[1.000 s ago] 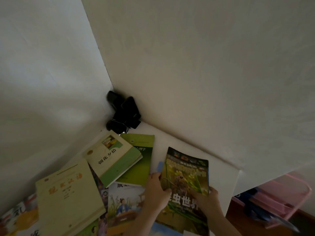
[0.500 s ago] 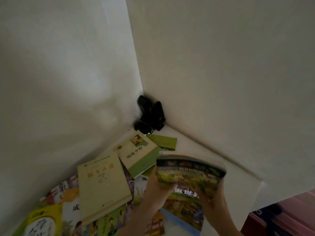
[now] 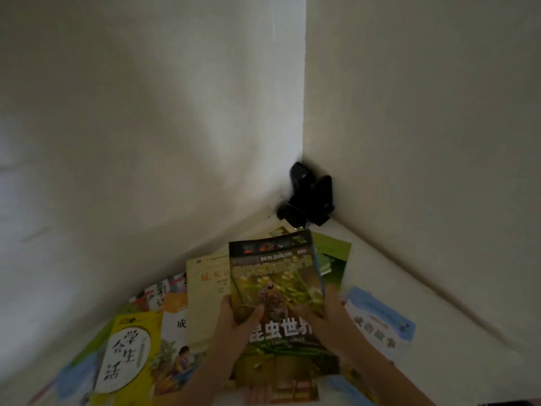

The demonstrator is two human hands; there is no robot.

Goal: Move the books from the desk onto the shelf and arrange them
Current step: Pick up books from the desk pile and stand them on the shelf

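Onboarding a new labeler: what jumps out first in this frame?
The green insect-world book, held up at centre frame with the left hand and right hand gripping its two side edges. Below it, bright books are strewn over the white desk, the yellow one at lower left standing out. A black device sits in the far wall corner.

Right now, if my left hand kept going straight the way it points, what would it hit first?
Probably the cream book lying just beyond the left hand, past the insect book it grips; depth is unclear.
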